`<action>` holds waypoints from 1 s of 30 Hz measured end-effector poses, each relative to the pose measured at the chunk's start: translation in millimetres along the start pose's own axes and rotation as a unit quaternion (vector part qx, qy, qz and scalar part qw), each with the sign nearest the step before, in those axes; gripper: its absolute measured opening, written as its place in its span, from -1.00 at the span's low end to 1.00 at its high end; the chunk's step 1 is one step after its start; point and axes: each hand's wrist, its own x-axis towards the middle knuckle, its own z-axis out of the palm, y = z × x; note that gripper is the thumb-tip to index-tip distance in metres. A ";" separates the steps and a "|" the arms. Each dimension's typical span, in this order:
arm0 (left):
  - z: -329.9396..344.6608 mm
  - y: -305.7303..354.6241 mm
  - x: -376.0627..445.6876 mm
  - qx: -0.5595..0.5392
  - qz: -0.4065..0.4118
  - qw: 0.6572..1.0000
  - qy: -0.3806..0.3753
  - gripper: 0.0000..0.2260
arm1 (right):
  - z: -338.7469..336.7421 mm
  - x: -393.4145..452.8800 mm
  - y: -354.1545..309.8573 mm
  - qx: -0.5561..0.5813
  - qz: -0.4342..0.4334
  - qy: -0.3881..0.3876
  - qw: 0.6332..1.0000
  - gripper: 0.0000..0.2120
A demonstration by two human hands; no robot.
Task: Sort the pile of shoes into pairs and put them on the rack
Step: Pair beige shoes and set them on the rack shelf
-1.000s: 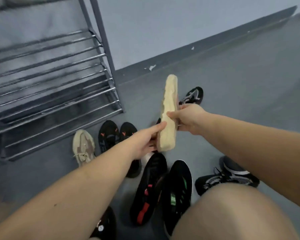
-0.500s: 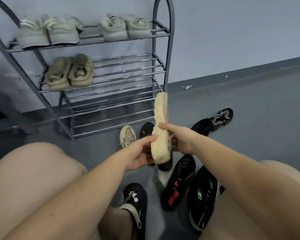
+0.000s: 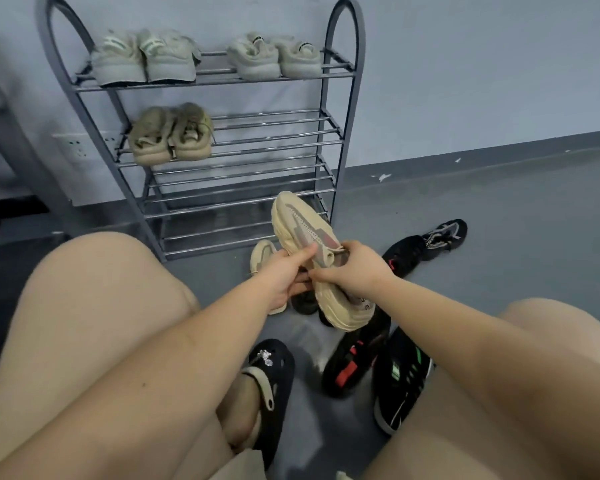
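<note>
A beige sneaker point(image 3: 300, 230) is held in the air in front of the grey metal shoe rack point(image 3: 329, 140), toe pointing up and away. My left hand point(image 3: 284, 275) grips its left side and my right hand point(image 3: 352, 268) grips it at the collar. A matching beige sneaker point(image 3: 261, 252) lies on the floor behind my left hand. The rack's top shelf carries two pale grey pairs point(image 3: 142, 60) point(image 3: 274, 57), and the second shelf an olive pair point(image 3: 170, 133). Its lower shelves are bare.
Black shoes lie on the grey floor: one with red marks point(image 3: 352, 362), one with green marks point(image 3: 400, 375), two more point(image 3: 426, 244) to the right, another point(image 3: 303, 301) under my hands. My knees and a black clog point(image 3: 271, 379) on my foot fill the foreground.
The beige sneaker has turned from sole-facing to showing its side and upper. My view has lifted and shifted left, bringing the whole rack into sight.
</note>
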 end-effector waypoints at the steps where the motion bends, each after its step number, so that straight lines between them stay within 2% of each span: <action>1: 1.1 1.2 -1.0 -0.005 0.004 1.000 0.007 -0.80 | 0.0 -1.2 -0.1 0.010 -0.004 0.002 1.000 -0.17; 6: 7.2 4.1 7.0 -0.001 -0.005 0.999 -0.035 -0.72 | -16.6 -2.2 14.0 0.140 0.041 0.014 0.989 -0.28; 8: 6.1 3.0 12.5 -0.007 -0.019 0.997 -0.068 -0.77 | -23.3 1.8 20.5 0.162 0.072 0.013 0.984 -0.38; 12: -4.7 0.1 27.7 -0.011 -0.056 0.990 -0.129 -0.91 | -26.7 11.3 29.7 0.237 0.120 -0.035 0.963 -0.54; 17: -17.1 -1.0 39.9 -0.011 -0.093 0.980 -0.177 -0.86 | -23.7 14.4 37.7 0.320 0.134 -0.101 0.932 -0.71; 20: -22.8 -7.0 49.0 -0.014 -0.108 0.977 -0.185 -0.81 | -19.0 19.6 42.4 0.321 0.144 -0.127 0.928 -0.70; 22: -27.2 -11.1 54.4 -0.019 -0.110 0.977 -0.181 -0.80 | -9.5 27.2 42.6 0.338 0.155 -0.113 0.921 -0.66; 26: -42.8 -12.4 65.9 -0.014 -0.108 0.983 -0.147 -0.76 | 16.7 44.9 41.9 0.375 0.166 -0.102 0.907 -0.66; 30: -63.1 -16.1 81.0 0.001 -0.115 0.987 -0.110 -0.82 | 39.1 66.4 43.7 0.396 0.178 -0.090 0.896 -0.69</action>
